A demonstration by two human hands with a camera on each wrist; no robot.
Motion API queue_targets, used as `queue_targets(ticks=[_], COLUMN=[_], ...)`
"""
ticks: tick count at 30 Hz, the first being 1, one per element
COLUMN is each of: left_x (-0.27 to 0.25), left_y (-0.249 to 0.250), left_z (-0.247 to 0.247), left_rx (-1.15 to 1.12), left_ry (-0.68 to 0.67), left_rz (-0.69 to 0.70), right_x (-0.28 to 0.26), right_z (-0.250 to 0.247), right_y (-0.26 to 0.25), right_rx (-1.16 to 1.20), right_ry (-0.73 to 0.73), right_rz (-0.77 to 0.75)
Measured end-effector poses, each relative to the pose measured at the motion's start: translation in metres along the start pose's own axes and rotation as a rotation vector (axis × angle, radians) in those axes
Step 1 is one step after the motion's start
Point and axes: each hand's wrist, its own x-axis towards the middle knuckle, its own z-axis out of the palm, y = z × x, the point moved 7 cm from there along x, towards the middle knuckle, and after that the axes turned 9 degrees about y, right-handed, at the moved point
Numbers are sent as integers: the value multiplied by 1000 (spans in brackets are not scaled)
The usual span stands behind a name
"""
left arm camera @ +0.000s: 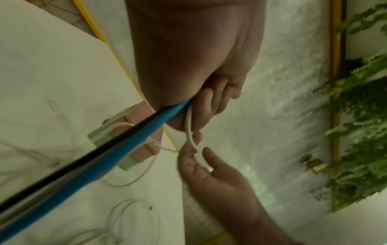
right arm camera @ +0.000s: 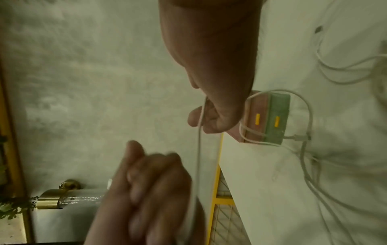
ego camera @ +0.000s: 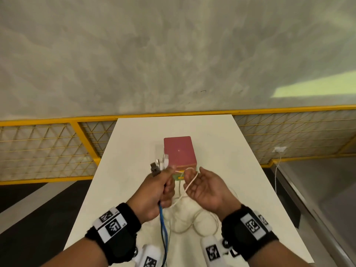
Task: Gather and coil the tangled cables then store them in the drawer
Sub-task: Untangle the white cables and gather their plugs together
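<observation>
Cables in the fist: a blue round-jacketed cable and a thin black cable hang from the fist toward the person. White and dark plug ends stick up out of its top.
Strand being drawn: a thin white cable runs from that fist across to the other hand.
Loose lengths: white loops lie slack and overlapping on the table, just nearer than the hands.
Left hand: clenched round the bunched cables, held above the table.
Right hand: palm up, fingers half-curled round the white strand.
Storage: a small pink-topped drawer box stands just beyond the hands. Its drawer fronts look pushed in.
Surface: a long white table.
Step, as judged: gathering. The ends are collected, the lengths trail uncoiled, and no cable shows inside the box.
Next move calls for: a firm fist on the plugs while the free hand feeds in the white slack loop by loop. A white strand that curves across the box front could snag.
Count: one blue cable and one black. The white ones overlap too much to count. Two hands, one box with two drawer fronts, two yellow handles and one table.
</observation>
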Motion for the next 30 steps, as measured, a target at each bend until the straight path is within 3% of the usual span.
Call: queue_targets(ticks=[4,8,11,13,15,17,19,23,26,30], left_x=[-29,-65,-63,-49,-36,-25,-14,-6,-13,-33], left_y=[-57,-84,-70,-49,-23,-5,-3,-15,-26,-58], left_z=[-39,-90,-101,-96,-73,-44,-24,-10,-7,-25], left_rx=[359,875,594,354,254,247,246,266,275,552], left_ry=[-73,-82,97,254,290,270,254,222,104,-108], left_rz=[-190,-223,-144,-4,141,253,280,245,198,97], right_x=[9,12,11,8,3,-3,-7,-10,-7,6], right_z=[8,4,5,9,15,23,28,26,20,8], right_y=[-31,-53,-29,-3,24,45,56,53,46,26], right_rx=[57,47,-90,-176,-240,-278,-284,-278,-336,-327], right_ry=[-3,64,65,50,4,-67,-105,-129,-89,27], right_rz=[-54,-96,-56,-41,-21,-19,-31,-2,42,24])
